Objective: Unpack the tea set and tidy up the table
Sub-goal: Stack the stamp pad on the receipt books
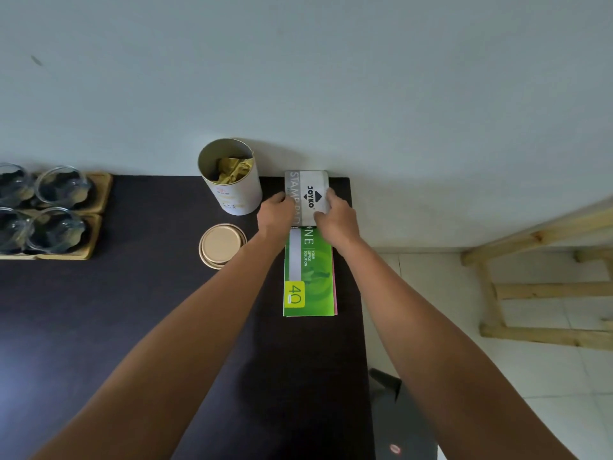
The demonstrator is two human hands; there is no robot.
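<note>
A grey and white stamp pad box (306,187) lies at the far right of the dark table (132,310), against the wall. My left hand (276,210) grips its left side and my right hand (335,214) grips its right side. Just in front of the box lies a green booklet (308,273). To the left stands an open white cardboard tube (232,180) with crumpled yellow paper inside. Its beige lid (221,245) rests flat on the table in front of it.
Several glass cups (59,185) sit on wooden trays (99,194) at the table's far left. A wooden frame (530,287) stands on the tiled floor to the right. A dark object (398,426) sits below the table's right edge.
</note>
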